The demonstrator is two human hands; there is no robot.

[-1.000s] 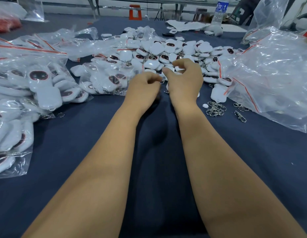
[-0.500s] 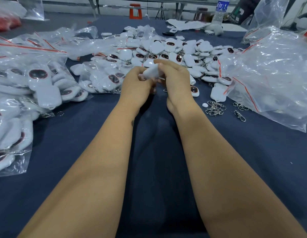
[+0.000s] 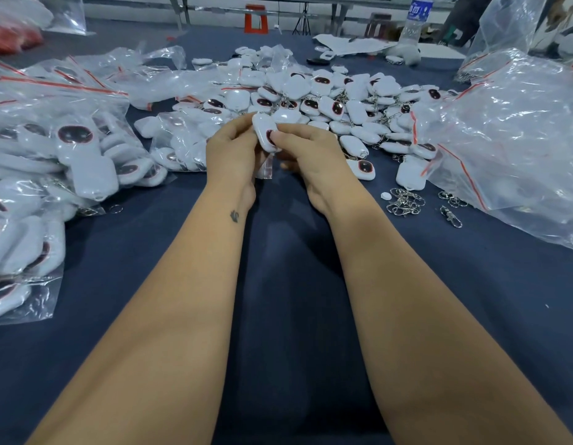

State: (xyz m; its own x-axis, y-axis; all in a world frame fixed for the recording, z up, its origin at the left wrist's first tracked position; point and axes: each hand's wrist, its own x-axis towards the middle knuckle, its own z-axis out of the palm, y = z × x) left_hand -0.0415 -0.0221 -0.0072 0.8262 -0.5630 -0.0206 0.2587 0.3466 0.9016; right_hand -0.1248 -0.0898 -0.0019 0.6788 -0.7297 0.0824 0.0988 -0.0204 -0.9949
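Note:
A small white fob (image 3: 265, 131) with a dark oval window is held upright above the dark blue tablecloth (image 3: 288, 284), in front of the loose pile. My left hand (image 3: 230, 155) pinches its left side and my right hand (image 3: 310, 155) grips its right side, thumb over the window. A scrap of clear plastic (image 3: 265, 170) hangs below the fob between both hands. Behind them lies a heap of several identical white fobs (image 3: 336, 101), some with metal rings.
Clear zip bags filled with fobs (image 3: 47, 162) crowd the left side. Big crumpled clear bags (image 3: 509, 133) lie at the right. Loose metal clasps (image 3: 405, 202) sit right of my right wrist. A water bottle (image 3: 415, 19) stands at the far edge.
Both hands took one white fob from the pile, drew it back toward me and turned it upright, its dark window now facing me.

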